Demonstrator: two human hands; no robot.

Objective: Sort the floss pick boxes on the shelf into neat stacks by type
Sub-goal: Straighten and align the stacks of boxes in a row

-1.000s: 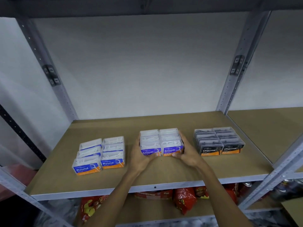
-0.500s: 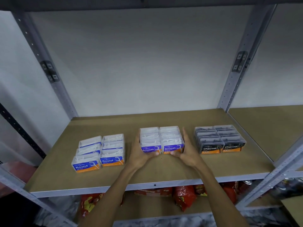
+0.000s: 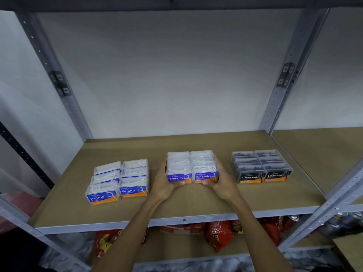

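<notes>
Three groups of floss pick boxes lie on the brown shelf board (image 3: 196, 199). Blue "Round" boxes (image 3: 117, 179) sit at the left in two slightly skewed rows. Purple "Smooth" boxes (image 3: 192, 166) form a tight block in the middle. Black "Charcoal" boxes (image 3: 261, 166) stand in two rows at the right. My left hand (image 3: 164, 183) presses flat against the left side of the Smooth block, thumb under its front. My right hand (image 3: 222, 183) presses its right side the same way. Both hands squeeze the block between them.
Grey metal uprights (image 3: 282, 81) frame the shelf, with a white wall behind. A second shelf board (image 3: 324, 154) continues to the right. Red snack bags (image 3: 218, 234) and cans (image 3: 345, 220) fill the shelf below. Bare board lies behind the boxes.
Both hands stay clamped on the Smooth block, which looks a little squarer. The view has shifted slightly; nothing else has moved.
</notes>
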